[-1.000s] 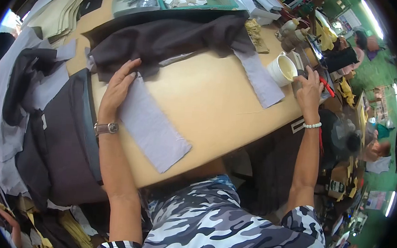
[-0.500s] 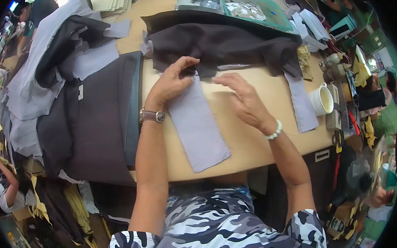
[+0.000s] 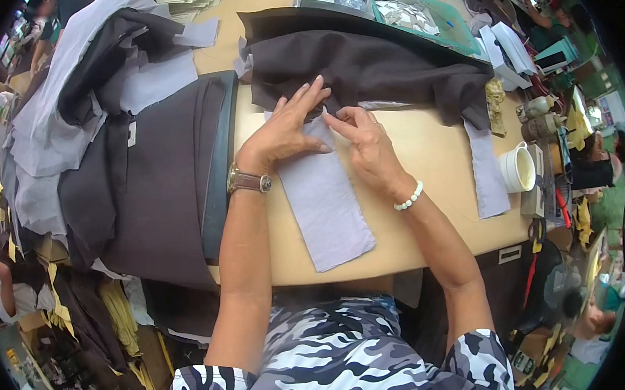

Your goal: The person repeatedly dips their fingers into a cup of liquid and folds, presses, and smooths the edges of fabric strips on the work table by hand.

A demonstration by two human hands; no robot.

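Note:
My left hand (image 3: 289, 132) lies open on the table, fingers spread over the lower edge of a dark brown fabric piece (image 3: 365, 68) and thumb across a light grey cloth strip (image 3: 329, 221). The strip runs from under that dark edge toward my body. My right hand (image 3: 369, 148) is on the other side of it, index finger bent to the strip's upper end, where it meets the dark fabric. Its other fingers are curled in; anything pinched there is too small to make out. A second light grey strip (image 3: 486, 174) hangs from the dark fabric's right end.
Stacked dark panels (image 3: 161, 184) and heaped grey cloth (image 3: 52, 133) lie left. A teal basket (image 3: 475, 48) of small pale pieces stands at the back. A white mug (image 3: 517, 169) and scissors (image 3: 536, 236) are by the right edge. People sit in the surroundings.
My right hand has come left and closed in at the top of the strip. My left hand's fingers have spread wider, its thumb now over the strip. The view has shifted slightly.

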